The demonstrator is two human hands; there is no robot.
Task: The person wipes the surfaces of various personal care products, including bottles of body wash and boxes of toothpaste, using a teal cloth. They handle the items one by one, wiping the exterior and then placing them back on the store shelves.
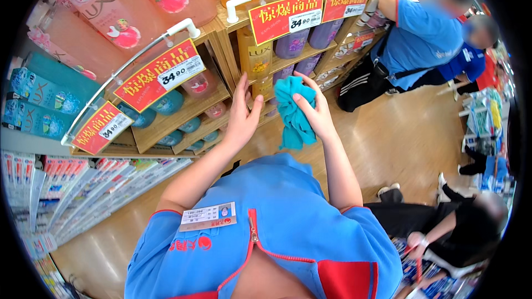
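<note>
A crumpled teal cloth (294,112) is gripped in my right hand (318,110), thumb on top, its loose end hanging down. My left hand (245,114) is raised with fingers apart, holding nothing, a short way left of the cloth. Just beyond both hands stands a wooden shelf unit (222,45) with yellow Lux bottles (254,50) and purple bottles (292,43) on its tiers. Large pink Lux bottles (124,16) fill the top at the left, beside teal Lux bottles (50,95). Red and yellow price signs (160,74) hang from a curved metal rail (129,64).
A person in a blue shirt (428,37) stands at the shelf's right end, with another person (465,62) behind. A person in black (457,232) is at the lower right. Shelves of boxed goods (83,191) line the lower left. Wooden-look floor (386,133) spreads at the right.
</note>
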